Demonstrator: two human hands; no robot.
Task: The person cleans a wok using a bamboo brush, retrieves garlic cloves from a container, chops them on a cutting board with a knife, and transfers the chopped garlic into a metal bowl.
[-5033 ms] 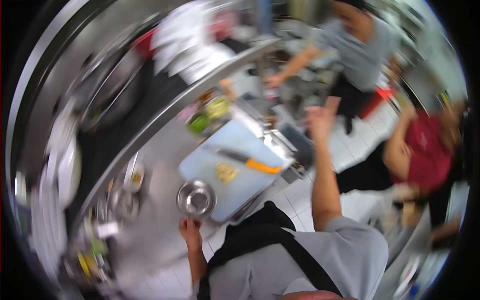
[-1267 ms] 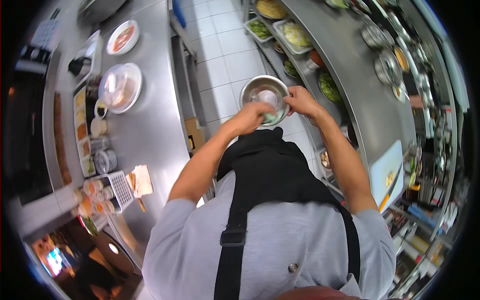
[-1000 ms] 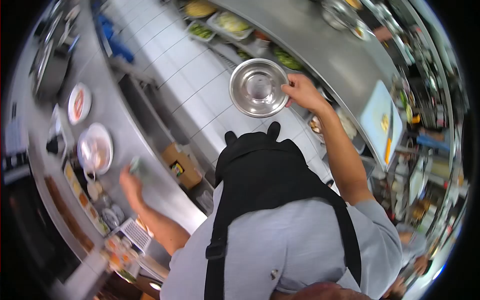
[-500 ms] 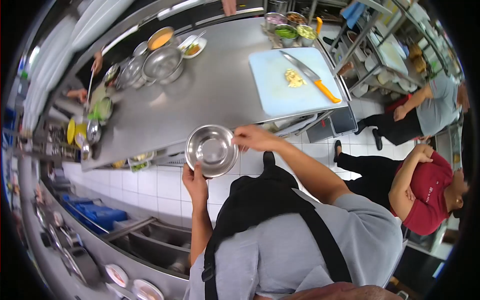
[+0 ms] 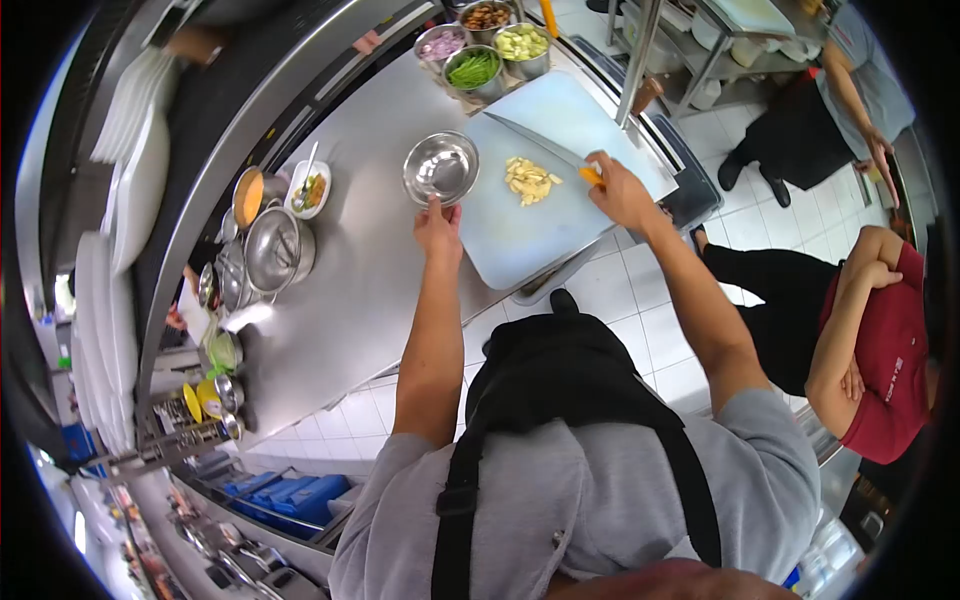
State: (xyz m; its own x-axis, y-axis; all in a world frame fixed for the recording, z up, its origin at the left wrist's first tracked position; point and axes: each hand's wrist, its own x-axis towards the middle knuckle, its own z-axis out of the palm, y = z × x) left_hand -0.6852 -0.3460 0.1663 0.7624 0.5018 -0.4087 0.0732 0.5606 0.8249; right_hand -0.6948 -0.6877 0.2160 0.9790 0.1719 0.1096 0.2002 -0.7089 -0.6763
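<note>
My left hand (image 5: 438,230) grips the near rim of a small metal bowl (image 5: 441,168). The bowl is at the left edge of a pale cutting board (image 5: 510,245), with nothing visible inside. My right hand (image 5: 624,196) has its fingers closed around the orange handle of a kitchen knife (image 5: 540,139). Its blade points to the far left over the board, and part of the handle is hidden by the fingers. Between bowl and knife lies a small heap of chopped pale-yellow pieces (image 5: 530,183), resembling garlic.
Beyond the board stand metal tubs of green slices (image 5: 473,70), pink onion (image 5: 440,43) and others. Left on the steel counter (image 5: 365,250) are a colander (image 5: 279,250) and a white dish with a spoon (image 5: 307,190). Two people (image 5: 880,340) stand to the right.
The bowl has moved from in front of my body to the board's left edge, now in my left hand alone. My right hand has left the bowl and taken the knife's handle.
</note>
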